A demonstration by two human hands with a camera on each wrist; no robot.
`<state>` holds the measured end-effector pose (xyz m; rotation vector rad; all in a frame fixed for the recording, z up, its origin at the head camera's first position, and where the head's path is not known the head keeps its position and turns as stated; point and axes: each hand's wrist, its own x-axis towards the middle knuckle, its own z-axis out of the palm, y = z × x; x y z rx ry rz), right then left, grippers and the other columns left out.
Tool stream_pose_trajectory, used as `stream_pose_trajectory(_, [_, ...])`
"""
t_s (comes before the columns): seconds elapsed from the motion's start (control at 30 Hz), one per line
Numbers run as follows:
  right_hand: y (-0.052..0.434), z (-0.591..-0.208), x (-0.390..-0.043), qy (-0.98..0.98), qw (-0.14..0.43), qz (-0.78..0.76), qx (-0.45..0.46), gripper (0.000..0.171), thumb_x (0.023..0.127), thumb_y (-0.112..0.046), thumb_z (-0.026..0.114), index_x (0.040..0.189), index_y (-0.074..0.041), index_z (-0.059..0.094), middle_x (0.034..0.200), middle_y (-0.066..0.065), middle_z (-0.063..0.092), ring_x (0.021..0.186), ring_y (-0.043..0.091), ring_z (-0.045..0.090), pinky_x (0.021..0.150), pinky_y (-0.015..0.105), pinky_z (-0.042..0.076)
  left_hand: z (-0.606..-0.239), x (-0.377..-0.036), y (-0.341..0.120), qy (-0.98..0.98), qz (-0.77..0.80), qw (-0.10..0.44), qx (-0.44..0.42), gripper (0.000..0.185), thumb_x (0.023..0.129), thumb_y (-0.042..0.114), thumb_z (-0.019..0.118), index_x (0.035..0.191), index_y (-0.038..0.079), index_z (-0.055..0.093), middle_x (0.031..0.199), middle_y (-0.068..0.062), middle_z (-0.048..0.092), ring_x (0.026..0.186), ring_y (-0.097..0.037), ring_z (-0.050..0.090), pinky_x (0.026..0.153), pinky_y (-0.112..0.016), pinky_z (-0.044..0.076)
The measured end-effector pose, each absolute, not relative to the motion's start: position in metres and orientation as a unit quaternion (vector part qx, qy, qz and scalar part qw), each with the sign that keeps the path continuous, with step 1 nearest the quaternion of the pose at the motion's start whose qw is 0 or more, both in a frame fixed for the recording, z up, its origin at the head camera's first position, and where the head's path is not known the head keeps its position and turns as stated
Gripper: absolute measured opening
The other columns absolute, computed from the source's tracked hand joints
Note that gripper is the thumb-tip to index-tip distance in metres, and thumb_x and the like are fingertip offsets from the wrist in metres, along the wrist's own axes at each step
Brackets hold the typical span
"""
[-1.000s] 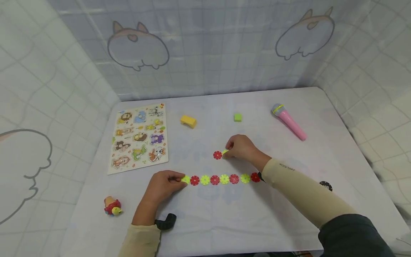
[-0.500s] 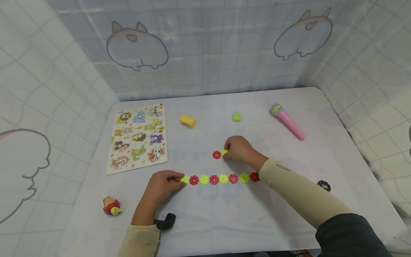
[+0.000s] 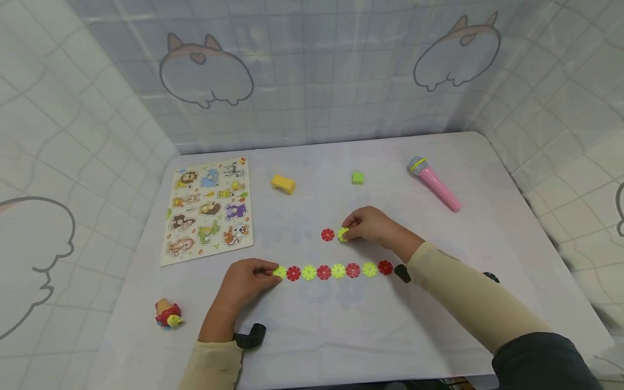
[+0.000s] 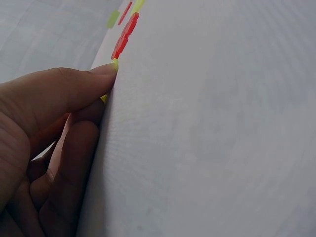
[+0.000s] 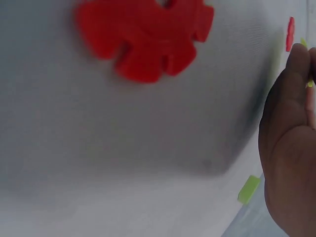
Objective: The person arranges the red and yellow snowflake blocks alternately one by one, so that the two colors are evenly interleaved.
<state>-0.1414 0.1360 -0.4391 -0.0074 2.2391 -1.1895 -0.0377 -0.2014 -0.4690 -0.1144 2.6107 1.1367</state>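
Observation:
A row of flat snowflake discs (image 3: 331, 271), alternating yellow-green and red, lies across the middle of the white table (image 3: 341, 336). My left hand (image 3: 246, 281) pinches the yellow-green disc (image 3: 279, 271) at the row's left end; the left wrist view shows the thumb (image 4: 74, 84) on that disc's edge. Behind the row, my right hand (image 3: 370, 225) pinches a loose yellow-green disc (image 3: 343, 234) beside a loose red disc (image 3: 327, 234). The red disc (image 5: 145, 37) at the row's right end fills the right wrist view.
An animal puzzle board (image 3: 209, 208) lies at the left. A yellow block (image 3: 284, 183), a green cube (image 3: 358, 177) and a pink toy microphone (image 3: 434, 183) sit farther back. A small red and yellow toy (image 3: 168, 314) is near left, a black chip (image 3: 489, 277) by my right forearm.
The right hand has drawn slightly right, baring more of the yellow-green disc it pinches. The left hand and the row have stayed put.

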Motion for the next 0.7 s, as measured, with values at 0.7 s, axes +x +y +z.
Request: stream_pose_trajectory(0.7, [0.221,-0.419,-0.106,0.718,0.307,-0.62,0.079,0.037,0.097,-0.005,0.072,0.128,0.01,0.059,0.112,0.015,0.064,0.099,0.023,0.068,0.095,0.038,0.054,-0.466,-0.04,-0.202,0.906,0.386,0.167,-0.044,0.029,0.081,0.022,0.091,0.108,0.018,0.083,0.092,0.005,0.07,0.084,-0.012,0.066,0.078,-0.034,0.053])
